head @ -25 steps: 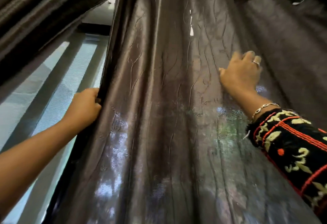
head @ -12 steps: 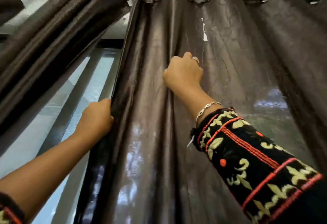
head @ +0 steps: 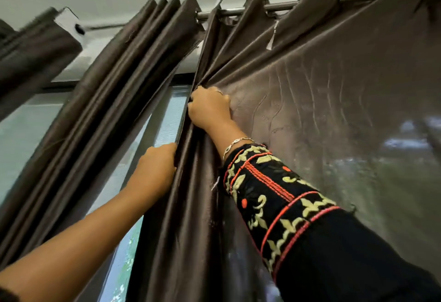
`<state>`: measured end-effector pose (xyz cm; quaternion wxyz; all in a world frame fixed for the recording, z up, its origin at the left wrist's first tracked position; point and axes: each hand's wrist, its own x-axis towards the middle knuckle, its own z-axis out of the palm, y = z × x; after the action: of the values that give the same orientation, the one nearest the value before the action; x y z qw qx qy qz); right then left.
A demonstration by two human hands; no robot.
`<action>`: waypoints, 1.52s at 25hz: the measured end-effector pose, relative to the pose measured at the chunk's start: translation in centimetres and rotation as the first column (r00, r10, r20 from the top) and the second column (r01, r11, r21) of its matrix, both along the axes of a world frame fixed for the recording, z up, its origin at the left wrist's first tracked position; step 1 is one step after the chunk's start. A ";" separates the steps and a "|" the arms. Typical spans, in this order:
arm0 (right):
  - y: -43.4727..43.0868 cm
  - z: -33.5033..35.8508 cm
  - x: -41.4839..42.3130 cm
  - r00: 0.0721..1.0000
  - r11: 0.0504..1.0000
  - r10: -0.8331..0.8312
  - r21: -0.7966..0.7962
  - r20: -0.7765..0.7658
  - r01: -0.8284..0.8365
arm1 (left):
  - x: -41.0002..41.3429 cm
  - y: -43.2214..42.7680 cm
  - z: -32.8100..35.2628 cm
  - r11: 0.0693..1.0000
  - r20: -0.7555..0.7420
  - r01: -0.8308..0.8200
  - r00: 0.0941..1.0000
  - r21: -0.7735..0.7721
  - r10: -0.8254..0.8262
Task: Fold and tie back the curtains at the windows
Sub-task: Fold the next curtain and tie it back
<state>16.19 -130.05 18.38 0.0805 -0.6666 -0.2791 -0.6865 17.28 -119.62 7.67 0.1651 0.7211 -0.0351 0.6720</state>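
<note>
no text, brand, number or sign is showing legibly anywhere. a small pale tag (head: 270,40) is hanging on the curtain (head: 334,87) above and to the right of the right hand (head: 210,108), but it is too small and blurred to read. the embroidered sleeve (head: 274,194) below that hand is showing patterns only.
</note>
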 end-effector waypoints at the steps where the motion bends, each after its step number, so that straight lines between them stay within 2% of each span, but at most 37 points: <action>1: 0.0 0.2 -0.1 1.000 1.000 0.021 -0.014 -0.019 -0.021 | -0.1 -0.3 0.0 0.999 -0.003 0.041 0.999 -0.032 -0.041; 4: -2.6 0.3 0.6 0.993 0.999 0.047 -0.023 -0.107 -0.049 | 0.1 -1.0 -0.1 1.000 -0.005 -0.009 1.000 -0.006 0.009; 6: -5.7 -0.3 1.3 0.982 0.992 0.128 -0.005 -0.140 -0.130 | 0.3 -1.5 -0.1 0.999 -0.012 -0.036 0.999 -0.010 0.036; 8: -8.9 -1.0 1.8 0.970 0.975 0.221 0.059 -0.098 -0.216 | 0.5 -2.3 -0.4 0.999 -0.018 -0.035 0.999 -0.021 0.035; 9: -10.7 -1.4 2.1 0.978 0.976 0.201 0.098 -0.048 -0.196 | 0.5 -2.9 -0.5 0.999 -0.013 -0.027 1.000 -0.030 0.027; 11: -14.2 -1.9 2.8 0.998 0.982 0.033 0.186 0.044 -0.041 | 0.6 -4.2 -0.7 0.999 -0.003 -0.013 1.000 -0.038 0.013; 13: -17.9 -2.1 3.5 0.989 0.951 -0.137 0.287 0.062 0.114 | 0.8 -5.3 -0.7 0.999 0.004 -0.002 1.000 -0.042 0.002; 17: -24.7 -2.4 3.7 0.917 0.805 -0.398 0.486 0.018 0.340 | 1.8 -6.6 -0.2 1.000 0.011 0.027 1.000 -0.008 -0.027; 19: -27.1 -2.6 3.2 0.886 0.701 -0.456 0.582 -0.079 0.413 | 2.4 -6.5 -0.2 0.999 0.013 0.034 0.999 -0.023 -0.033; 21: -28.9 -2.5 2.3 0.904 0.655 -0.372 0.630 -0.212 0.418 | 2.8 -6.3 -0.2 0.998 0.037 0.056 0.998 -0.030 -0.054; 23: -29.7 -2.3 1.8 0.924 0.706 -0.300 0.597 -0.236 0.382 | 2.9 -6.1 -0.2 0.998 0.047 0.055 0.997 -0.023 -0.054; 26: -27.5 -2.6 1.8 0.937 0.807 -0.318 0.479 -0.141 0.346 | 2.8 -5.9 -0.3 0.999 0.060 0.041 0.997 -0.012 -0.040; 28: -25.0 -2.5 1.8 0.959 0.850 -0.267 0.447 -0.094 0.280 | 2.8 -5.7 -0.4 0.999 0.053 0.033 0.998 -0.005 -0.033; 31: -20.4 -1.6 1.6 0.988 0.893 -0.117 0.424 -0.099 0.148 | 2.8 -5.3 -0.5 0.999 0.041 0.037 0.998 -0.013 -0.037; 34: -15.0 -1.5 1.2 0.992 0.950 0.009 0.312 -0.126 0.031 | 2.8 -5.3 -0.8 0.999 0.053 0.043 0.998 -0.008 -0.042; 38: -12.6 -1.2 0.7 0.987 0.963 0.116 0.255 -0.115 -0.083 | 3.0 -4.8 -0.8 1.000 0.061 0.023 0.998 -0.019 -0.021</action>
<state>16.91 -142.65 17.17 0.2160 -0.6793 -0.2179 -0.6666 20.27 -124.43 6.88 0.1783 0.6983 -0.0415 0.6920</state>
